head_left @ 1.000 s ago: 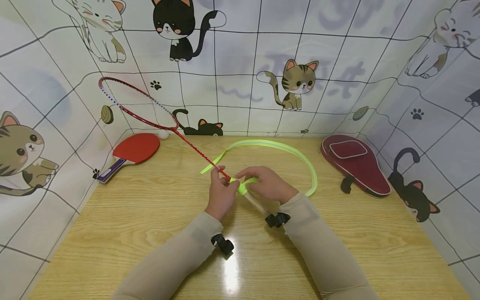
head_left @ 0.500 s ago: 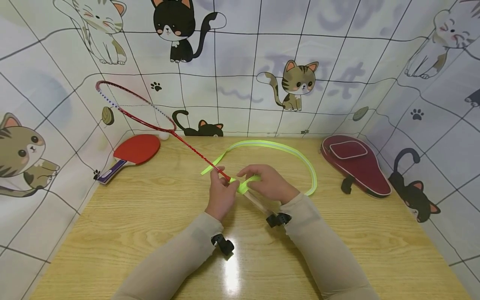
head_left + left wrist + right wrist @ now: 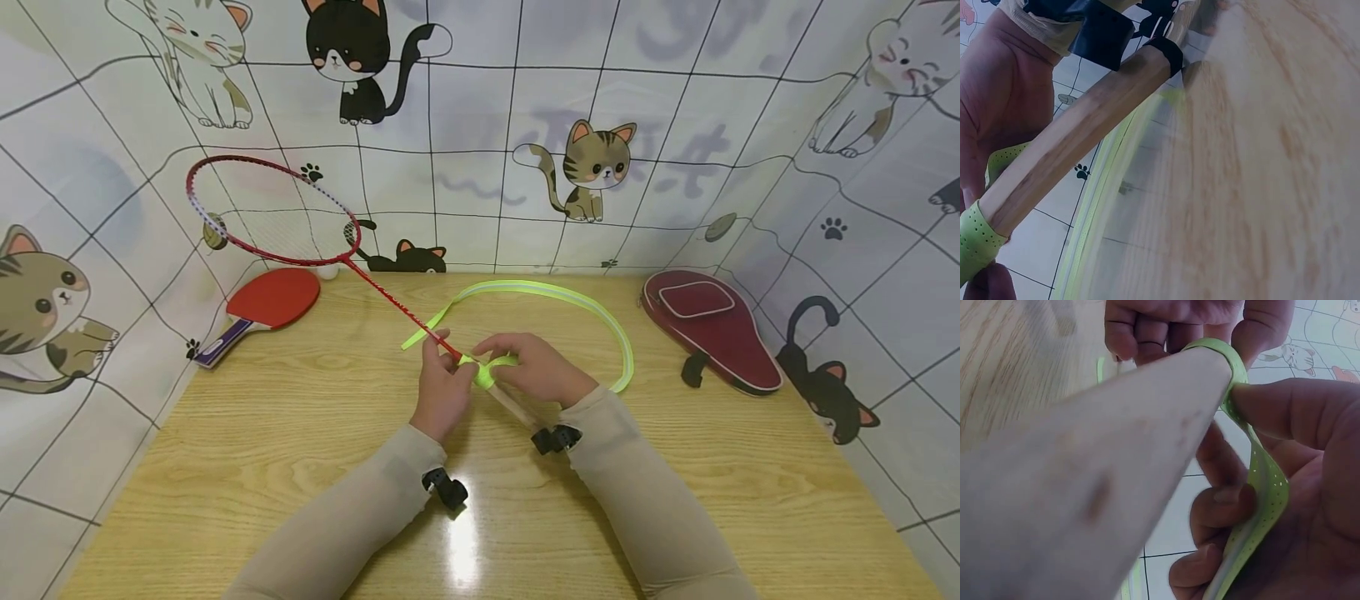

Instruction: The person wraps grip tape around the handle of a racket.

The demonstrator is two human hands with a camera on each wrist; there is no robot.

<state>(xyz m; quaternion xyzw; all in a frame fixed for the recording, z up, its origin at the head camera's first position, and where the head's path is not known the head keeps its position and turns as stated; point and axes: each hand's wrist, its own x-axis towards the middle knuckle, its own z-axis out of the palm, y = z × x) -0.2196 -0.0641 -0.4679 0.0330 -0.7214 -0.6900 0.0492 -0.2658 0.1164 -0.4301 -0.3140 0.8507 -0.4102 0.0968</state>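
Note:
A red badminton racket [image 3: 390,297] slants up to the left in the head view, its head raised in front of the wall. My left hand [image 3: 438,396] holds it where the shaft meets the handle. The handle [image 3: 1079,137] is bare wood, with a yellow-green perforated grip tape [image 3: 1272,484] wrapped round its upper end. My right hand [image 3: 543,367] pinches this tape close to the wrap, and its fingers curl about the strip in the right wrist view. From there the tape's loose length loops over the table behind my hands.
A red table tennis bat [image 3: 273,297] lies at the left, with a white ball [image 3: 327,272] beyond it. The dark red bat case [image 3: 712,333] lies at the right. Cat-patterned walls enclose the wooden table [image 3: 300,433].
The racket has turned about its length, so its strung face shows wider in the head view. Both hands stay almost in place, and the tape loop lies as before.

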